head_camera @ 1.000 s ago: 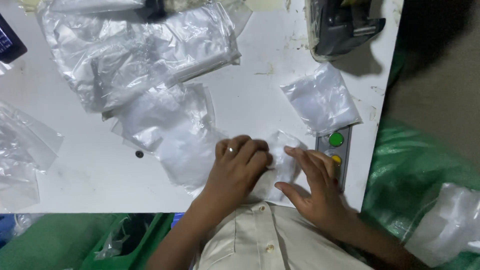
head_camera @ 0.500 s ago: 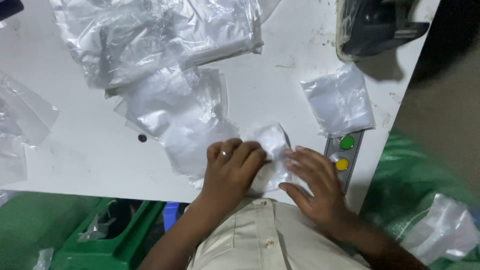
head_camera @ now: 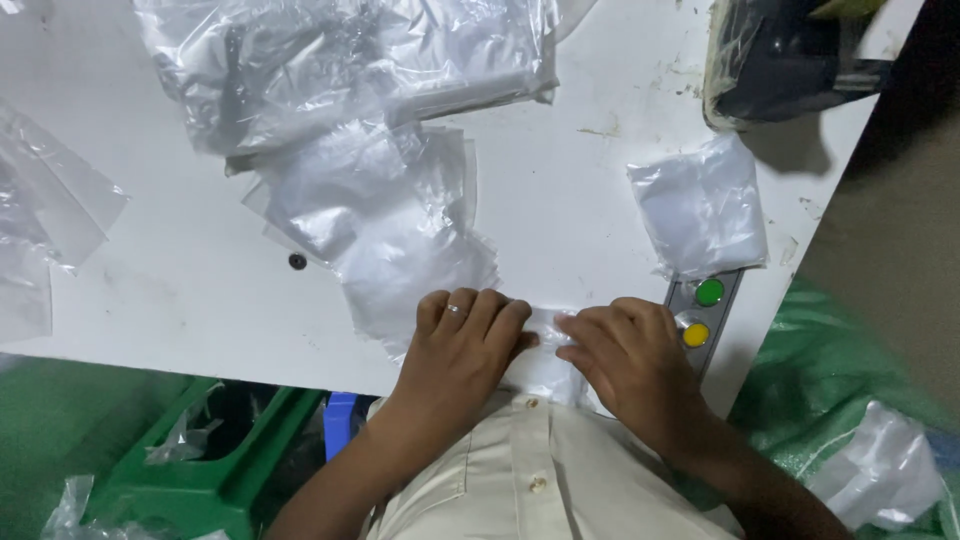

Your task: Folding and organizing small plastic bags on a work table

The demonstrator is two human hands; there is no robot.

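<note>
A: Small clear plastic bag (head_camera: 545,345), flat at the near edge of the white table (head_camera: 560,190), and we see both hands on top of it.

B: We do. The left hand (head_camera: 462,345) lies palm down with its fingers together and curled, pressing on the bag's left part. There's a ring on one finger.

A: And the right hand (head_camera: 628,352) comes in from the other side, fingers bent, tips pinning the bag's right part. The fingertips of the two hands almost meet over the middle.

B: Neither hand lifts it, as far as we can see. The bag sits pressed against the tabletop, just above the person's cream buttoned shirt (head_camera: 520,480).

A: Just beside the right hand we spot a grey control strip (head_camera: 703,310) with a green button (head_camera: 709,292) and a yellow button (head_camera: 695,334).

B: Above that strip lies a filled white bag (head_camera: 700,205), apart from the hands.

A: To the upper left we have a loose heap of clear bags (head_camera: 380,200), reaching down close to the left hand's knuckles.

B: A small dark round bit (head_camera: 297,261) sits on the bare table left of that heap.

A: A dark machine under plastic wrap (head_camera: 790,55) is at the far right corner, and a green crate (head_camera: 215,455) stands below the table edge on the left.
</note>
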